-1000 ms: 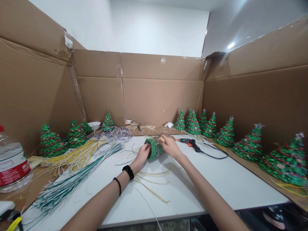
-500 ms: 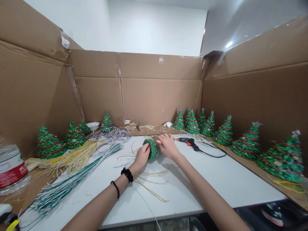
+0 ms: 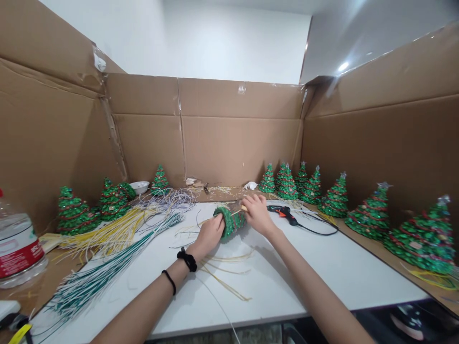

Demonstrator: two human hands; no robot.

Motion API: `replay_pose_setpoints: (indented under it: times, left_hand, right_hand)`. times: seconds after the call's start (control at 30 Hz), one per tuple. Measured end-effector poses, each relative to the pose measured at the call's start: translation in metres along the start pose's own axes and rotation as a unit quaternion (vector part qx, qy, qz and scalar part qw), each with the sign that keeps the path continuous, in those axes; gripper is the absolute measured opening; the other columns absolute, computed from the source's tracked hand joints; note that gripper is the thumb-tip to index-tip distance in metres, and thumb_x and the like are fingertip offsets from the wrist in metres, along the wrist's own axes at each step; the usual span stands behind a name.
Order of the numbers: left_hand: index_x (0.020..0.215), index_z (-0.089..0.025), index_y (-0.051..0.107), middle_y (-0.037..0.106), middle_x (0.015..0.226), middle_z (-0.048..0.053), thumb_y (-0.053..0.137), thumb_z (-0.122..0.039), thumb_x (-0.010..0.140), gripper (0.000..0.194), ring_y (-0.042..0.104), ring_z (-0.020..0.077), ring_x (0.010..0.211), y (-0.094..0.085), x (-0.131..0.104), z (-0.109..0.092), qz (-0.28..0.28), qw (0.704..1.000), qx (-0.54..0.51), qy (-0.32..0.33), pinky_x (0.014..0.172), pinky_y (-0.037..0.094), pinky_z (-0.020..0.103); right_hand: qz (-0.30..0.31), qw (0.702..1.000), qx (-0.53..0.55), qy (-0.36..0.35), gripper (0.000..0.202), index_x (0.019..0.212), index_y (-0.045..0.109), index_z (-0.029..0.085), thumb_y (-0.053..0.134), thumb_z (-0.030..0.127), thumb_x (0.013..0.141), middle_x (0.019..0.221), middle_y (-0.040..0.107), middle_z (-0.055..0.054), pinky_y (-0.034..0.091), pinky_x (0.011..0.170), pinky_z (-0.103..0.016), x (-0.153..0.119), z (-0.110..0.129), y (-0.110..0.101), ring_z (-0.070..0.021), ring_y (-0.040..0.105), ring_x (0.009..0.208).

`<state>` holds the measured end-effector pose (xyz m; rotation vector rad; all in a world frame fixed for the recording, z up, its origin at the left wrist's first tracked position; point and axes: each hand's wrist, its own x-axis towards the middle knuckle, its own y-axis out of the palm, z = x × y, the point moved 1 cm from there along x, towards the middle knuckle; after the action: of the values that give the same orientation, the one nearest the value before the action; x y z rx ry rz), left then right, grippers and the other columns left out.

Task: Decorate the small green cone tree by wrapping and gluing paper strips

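Note:
A green woven Christmas tree (image 3: 234, 225) lies on its side above the white tabletop, its round base turned toward my left. My left hand (image 3: 211, 233) is closed on the rim of that base. In my right hand (image 3: 256, 214) is an awl (image 3: 244, 208) with a pale wooden handle, its thin shaft pointing left across the base of the tree. The awl's tip is too small to make out, and my right hand hides part of the tree's narrow end. Loose pale yellow strands (image 3: 225, 284) lie below the tree.
A glue gun (image 3: 285, 212) with a black cord lies right of my hands. Finished trees (image 3: 369, 210) line the right edge; more (image 3: 75, 212) stand left. Bundles of green strands (image 3: 118, 267) and yellow strands (image 3: 107, 229) cover the left side, near a plastic bottle (image 3: 21, 248). Cardboard walls (image 3: 240, 143) surround the table.
My right hand has moved slightly right, away from the tree's base, and the awl's thin shaft now shows. More of the tree's side is visible. My left hand keeps its hold.

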<state>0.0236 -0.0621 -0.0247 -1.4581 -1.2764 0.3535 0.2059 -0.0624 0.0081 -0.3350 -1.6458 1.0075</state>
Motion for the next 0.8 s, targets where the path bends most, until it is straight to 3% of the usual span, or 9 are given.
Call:
replay_pose_setpoints:
  times: [0.23, 0.5, 0.8]
  left_hand:
    - [0.077, -0.021, 0.049, 0.060, 0.072, 0.004, 0.032, -0.020, 0.091, 0.022, 0.056, 0.0184, 0.065, 0.005, 0.001, 0.001, -0.020, 0.998, -0.063, -0.005, 0.061, 0.033, 0.028]
    - [0.078, -0.021, 0.049, 0.056, 0.068, 0.004, 0.031, -0.022, 0.091, 0.023, 0.052, 0.0185, 0.060, 0.001, 0.001, 0.002, 0.009, 0.998, -0.055, -0.008, 0.059, 0.031, 0.028]
    - [0.069, -0.020, 0.042, 0.049, 0.063, -0.001, 0.033, -0.024, 0.085, 0.018, 0.042, 0.0137, 0.058, 0.007, 0.004, 0.003, -0.008, 0.967, -0.251, -0.029, 0.057, 0.032, 0.025]
  right_hand:
    - [0.016, 0.999, -0.001, -0.041, 0.015, 0.084, 0.055, 0.019, 0.043, 0.011, 0.081, 0.088, 0.058, -0.006, 0.024, 0.091, -0.038, 0.001, 0.021, 0.006, -0.0224, 0.042, 0.089]
    - [-0.018, 1.000, -0.013, 0.008, 0.018, 0.082, 0.055, 0.020, 0.043, 0.008, 0.076, 0.089, 0.056, -0.006, 0.022, 0.094, -0.041, 0.000, -0.007, -0.009, -0.0231, 0.040, 0.093]
    - [-0.002, 0.999, 0.012, -0.029, 0.018, 0.086, 0.054, 0.019, 0.043, 0.008, 0.077, 0.092, 0.055, -0.006, 0.025, 0.093, -0.039, -0.001, 0.009, 0.002, -0.0230, 0.039, 0.093]
